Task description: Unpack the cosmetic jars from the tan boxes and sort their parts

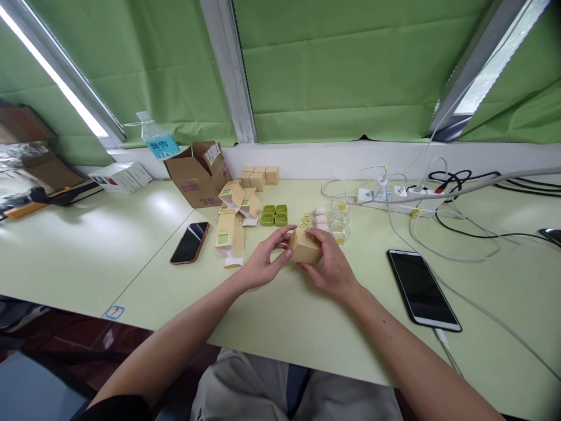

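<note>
A small cardboard box [305, 248] is held between both hands over the bench [272, 327]; it is pinched at two o'clock of the left hand [265, 262] and gripped at ten o'clock of the right hand [331, 268]; green cups [280, 219] are seen beyond, at eleven o'clock.

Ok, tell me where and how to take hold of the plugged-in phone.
Probably best by its two long edges, near the middle, coming from above: the phone lies flat, screen up, so its thin edges look like the likeliest hold. Keep clear of the near end, where the cable plugs in.
</note>
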Demonstrator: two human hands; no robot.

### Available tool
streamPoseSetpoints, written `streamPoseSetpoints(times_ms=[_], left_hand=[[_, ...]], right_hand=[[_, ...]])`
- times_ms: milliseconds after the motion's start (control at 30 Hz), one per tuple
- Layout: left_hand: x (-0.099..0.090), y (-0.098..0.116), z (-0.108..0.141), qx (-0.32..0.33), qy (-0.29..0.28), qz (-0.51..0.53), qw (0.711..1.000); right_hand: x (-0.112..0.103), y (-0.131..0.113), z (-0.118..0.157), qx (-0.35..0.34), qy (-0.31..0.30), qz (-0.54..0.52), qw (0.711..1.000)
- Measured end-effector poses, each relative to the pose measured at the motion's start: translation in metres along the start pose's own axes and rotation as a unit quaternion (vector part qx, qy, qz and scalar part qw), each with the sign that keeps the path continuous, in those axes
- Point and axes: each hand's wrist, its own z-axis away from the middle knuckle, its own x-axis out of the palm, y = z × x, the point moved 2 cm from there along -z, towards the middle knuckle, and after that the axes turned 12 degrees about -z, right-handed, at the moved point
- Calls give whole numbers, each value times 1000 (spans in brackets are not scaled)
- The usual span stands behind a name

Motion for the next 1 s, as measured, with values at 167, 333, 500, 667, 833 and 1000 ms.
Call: streamPoseSetpoints(times_ms=[167, 333, 500, 667, 833, 1000], left_hand=[[-2, 2, 1, 27, 15, -77, 997], [-3, 3, 2, 48, 7, -99, 994], [-4, 5, 2, 63, -25, -128, 989], [-3, 11, 3, 38, -50, -153, 986], [1, 12, 3, 19, -9, -188, 982], [-3, 10, 1, 57, 102, -221, 968]], right_hand=[[-3, -2, 0, 0, -23, 5, 1000], [-2, -3, 1, 3, -31, 11, 999], [-4, 0, 3, 13, -44, 20, 999], [-5, -1, 2, -10, -61, 39, 997], [-1, -4, 0, -15, -59, 50, 997], [-1, -4, -1, 44, -39, -17, 998]])
